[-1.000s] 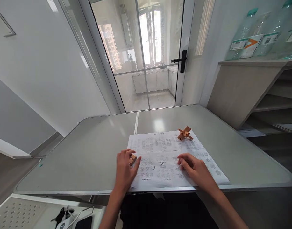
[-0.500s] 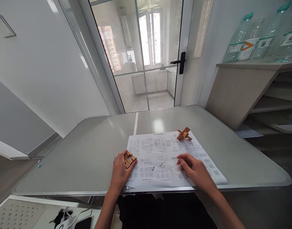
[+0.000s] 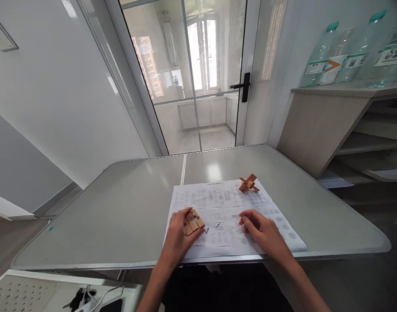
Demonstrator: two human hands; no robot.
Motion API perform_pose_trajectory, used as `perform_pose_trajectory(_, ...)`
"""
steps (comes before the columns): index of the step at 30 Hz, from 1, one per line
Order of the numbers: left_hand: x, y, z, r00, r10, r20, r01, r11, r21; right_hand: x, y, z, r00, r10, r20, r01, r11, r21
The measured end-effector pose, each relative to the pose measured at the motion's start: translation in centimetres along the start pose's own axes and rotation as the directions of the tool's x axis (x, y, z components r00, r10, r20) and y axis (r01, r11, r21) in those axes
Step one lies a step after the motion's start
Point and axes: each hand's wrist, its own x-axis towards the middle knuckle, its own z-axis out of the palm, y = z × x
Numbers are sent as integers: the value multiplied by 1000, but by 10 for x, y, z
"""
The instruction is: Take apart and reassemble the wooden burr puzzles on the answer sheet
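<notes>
My left hand [image 3: 178, 236] is closed around a flat group of light wooden puzzle pieces [image 3: 194, 222], with notches and gaps between the bars. Thumb and fingers grip it from opposite sides, just above the printed instruction sheet [image 3: 204, 197]. Over the right half of that sheet, my right hand [image 3: 261, 227] rests with loosely curled fingers and a gap inside the curl; I see nothing held there. Farther back, an interlocked wooden burr puzzle [image 3: 248, 183] of darker reddish-brown bars sits near the sheet's upper right corner.
The grey table [image 3: 136, 208] has a metal-trimmed front edge. At lower left, a white perforated surface [image 3: 32, 288] carries cables and a dark phone [image 3: 111, 305]. Plastic bottles [image 3: 318, 65] stand on a wooden shelf unit [image 3: 318, 121] at right. A glass door [image 3: 198, 108] is behind the table.
My left hand has carried the wooden puzzle pieces rightward from the sheet's left edge to over its middle. The right hand has stayed nearly still. The camera view has shifted slightly.
</notes>
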Motion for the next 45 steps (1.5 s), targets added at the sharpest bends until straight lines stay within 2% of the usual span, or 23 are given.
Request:
perform_pose_trajectory(4, 2, 24, 27, 993, 69, 91, -62, 995, -79, 0, -2, -1, 1000, 2, 4, -2, 1000, -20)
perform_pose_trajectory(8, 6, 40, 44, 971, 148, 187, -135, 988, -81, -1, -4, -2, 1000, 3, 21, -2, 999, -40)
perform_pose_trajectory(14, 7, 40, 54, 950, 177, 258, -169, 984, -54, -1, -4, -1, 1000, -14, 1, 14, 999, -31)
perform_pose_trajectory(20, -1, 26, 45, 966, 172, 192, -167, 985, -41, -2, -6, -3, 998, -37, 45, 42, 992, -122)
perform_pose_trajectory(25, -7, 19, 31, 975, 121, 186, -122, 993, -6, -6, -15, 4, 979, -92, 179, 119, 982, -147)
perform_pose_trajectory(30, -11, 18, 21, 980, 73, 186, -52, 992, -118, -13, -28, 14, 946, -131, 297, 195, 961, -195)
perform_pose_trajectory(36, -12, 21, 11, 981, 58, 183, -16, 975, -223, -17, -30, 18, 948, -132, 290, 203, 952, -230)
perform_pose_trajectory(45, -11, 19, 10, 988, 55, 147, -13, 961, -276, -15, -24, 17, 945, -136, 299, 211, 949, -234)
